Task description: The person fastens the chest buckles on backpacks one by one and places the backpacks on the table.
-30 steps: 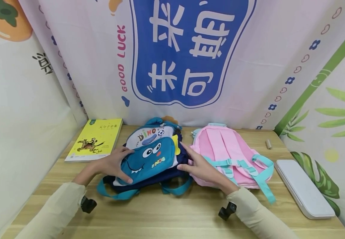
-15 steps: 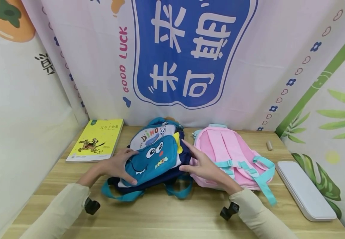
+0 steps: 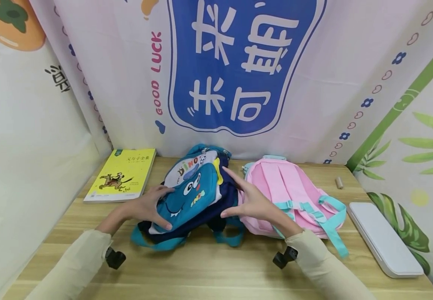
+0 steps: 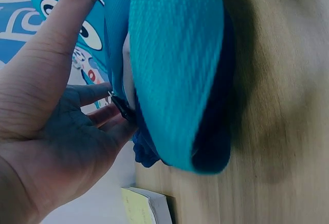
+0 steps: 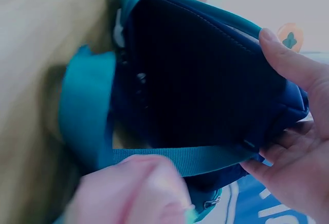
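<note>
A blue children's backpack [image 3: 190, 193] with a dinosaur face and a yellow bow lies on the table, its right side raised so that it tilts left. My left hand [image 3: 150, 207] holds its left side, thumb over the front near the bottom. In the left wrist view a wide teal strap [image 4: 175, 70] loops down beside the bag. On the opposite side, my right hand [image 3: 255, 202] grips the raised side, thumb and fingers spread. The right wrist view shows the dark navy panel [image 5: 205, 80] and a teal strap under my fingers.
A pink backpack [image 3: 272, 183] lies straps-up just right of the blue one. Farther right are a white flat case [image 3: 383, 237] and a small beige cylinder [image 3: 338, 182]. A yellow book [image 3: 123, 173] lies at the back left. Printed curtains [image 3: 130, 91] surround the wooden table [image 3: 201, 271].
The blue backpack's right side has risen and its front has turned further to the left. My right hand has moved with that side; my left hand has barely shifted.
</note>
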`<action>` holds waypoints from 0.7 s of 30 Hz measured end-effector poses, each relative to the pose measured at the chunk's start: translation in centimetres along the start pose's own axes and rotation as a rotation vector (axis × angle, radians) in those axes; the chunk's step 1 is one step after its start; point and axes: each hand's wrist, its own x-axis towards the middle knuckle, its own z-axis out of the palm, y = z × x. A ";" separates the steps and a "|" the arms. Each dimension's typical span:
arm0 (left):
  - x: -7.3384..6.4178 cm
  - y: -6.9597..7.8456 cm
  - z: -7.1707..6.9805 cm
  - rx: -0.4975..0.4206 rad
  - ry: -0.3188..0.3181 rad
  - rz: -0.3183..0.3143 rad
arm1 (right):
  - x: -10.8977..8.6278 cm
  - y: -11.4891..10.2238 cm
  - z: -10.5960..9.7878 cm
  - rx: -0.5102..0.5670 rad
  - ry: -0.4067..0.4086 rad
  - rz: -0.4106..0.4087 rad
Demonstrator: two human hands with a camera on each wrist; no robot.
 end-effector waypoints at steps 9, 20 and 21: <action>0.1 -0.6 0.3 -0.022 0.022 0.029 | 1.6 -2.3 -0.6 -0.095 0.005 -0.046; 0.4 -0.6 0.8 -0.048 0.049 0.062 | 3.4 -3.9 -1.0 -0.159 -0.005 -0.069; 0.4 -0.6 0.8 -0.053 0.049 0.065 | 3.6 -4.1 -1.0 -0.157 -0.008 -0.074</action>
